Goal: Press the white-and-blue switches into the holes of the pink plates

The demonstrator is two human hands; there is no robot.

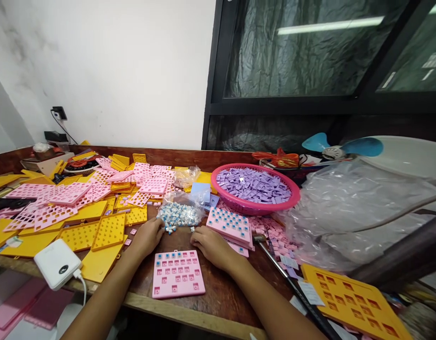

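Observation:
A pink key-switch plate point(178, 278) with square holes lies flat on the table between my forearms. A few blue-and-white key switches point(173, 255) sit in its top rows. Behind it, many loose key switches point(178, 215) spill from a clear plastic bag. My left hand point(150, 234) is at the left edge of this pile, its fingers drawn together; what they hold, if anything, is hidden. My right hand point(208, 242) rests right of the pile with curled fingers, close to a single switch point(192, 229). Whether it grips anything is unclear.
At right stand stacked pink plates with switches point(229, 224), a pink basket point(255, 208) of purple pieces, and a hammer point(285, 274). Yellow trays point(109, 231), pink grids point(67, 193) and a white power bank point(57, 264) crowd the left. A yellow plate point(355, 302) lies front right.

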